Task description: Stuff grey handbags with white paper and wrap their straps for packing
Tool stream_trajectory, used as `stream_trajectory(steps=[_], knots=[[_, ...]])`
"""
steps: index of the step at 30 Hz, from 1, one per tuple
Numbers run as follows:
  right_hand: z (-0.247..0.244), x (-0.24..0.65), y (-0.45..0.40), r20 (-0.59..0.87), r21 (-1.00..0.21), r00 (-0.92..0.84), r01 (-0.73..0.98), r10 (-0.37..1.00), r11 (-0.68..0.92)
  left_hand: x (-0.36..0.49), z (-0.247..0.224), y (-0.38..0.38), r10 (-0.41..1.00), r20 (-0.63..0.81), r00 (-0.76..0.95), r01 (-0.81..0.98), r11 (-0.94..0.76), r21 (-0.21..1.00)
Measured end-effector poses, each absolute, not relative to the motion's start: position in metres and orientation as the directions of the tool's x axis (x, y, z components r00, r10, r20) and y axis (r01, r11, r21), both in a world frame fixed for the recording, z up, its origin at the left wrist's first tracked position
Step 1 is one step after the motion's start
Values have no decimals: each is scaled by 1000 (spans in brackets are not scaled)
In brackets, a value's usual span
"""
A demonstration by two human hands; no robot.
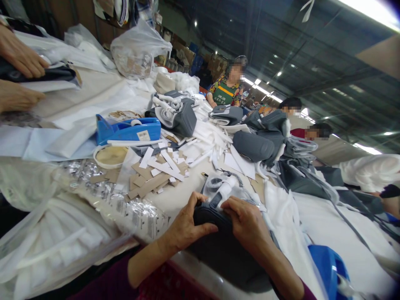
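Note:
A dark grey handbag (231,258) lies at the near edge of the table, in front of me. My left hand (190,221) grips its upper left edge, thumb on the near side and fingers over the top. On the bag's top, my right hand (245,218) has its fingers pinched at a grey strap piece (215,201) with white wrapping round it. Clear plastic and white wrap (233,183) lie bunched just beyond the fingers. Whatever sits between the right fingertips is mostly hidden.
A blue tape dispenser (128,130) stands left of centre, near cardboard strips (150,183). Several wrapped grey bags (254,146) are piled at the back right. Another person's hands (23,54) hold dark material at far left. A second blue dispenser (328,266) sits at lower right.

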State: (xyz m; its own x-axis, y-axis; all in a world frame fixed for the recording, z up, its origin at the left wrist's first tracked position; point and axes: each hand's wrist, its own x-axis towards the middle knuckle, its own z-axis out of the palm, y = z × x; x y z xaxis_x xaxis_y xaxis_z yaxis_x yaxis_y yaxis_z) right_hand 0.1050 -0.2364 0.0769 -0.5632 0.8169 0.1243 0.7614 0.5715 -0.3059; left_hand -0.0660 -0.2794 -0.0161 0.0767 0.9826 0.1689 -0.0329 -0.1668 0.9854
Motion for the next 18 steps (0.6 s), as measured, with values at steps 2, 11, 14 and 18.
stream_trajectory(steps=[2,11,14,18], knots=[[81,107,-242,92,-334,-582,746,808,576,-65,-16,-280,985,161,68,-16,-161,987],[47,140,-272,177,-120,-554,808,813,577,-80,-22,-285,994,78,76,-333,-48,942],[41,143,-273,170,-90,-553,816,816,571,-85,-26,-292,999,-35,-21,-406,24,914],[45,137,-274,179,-118,-501,843,846,524,-83,-30,-299,992,34,125,-250,-2,968]])
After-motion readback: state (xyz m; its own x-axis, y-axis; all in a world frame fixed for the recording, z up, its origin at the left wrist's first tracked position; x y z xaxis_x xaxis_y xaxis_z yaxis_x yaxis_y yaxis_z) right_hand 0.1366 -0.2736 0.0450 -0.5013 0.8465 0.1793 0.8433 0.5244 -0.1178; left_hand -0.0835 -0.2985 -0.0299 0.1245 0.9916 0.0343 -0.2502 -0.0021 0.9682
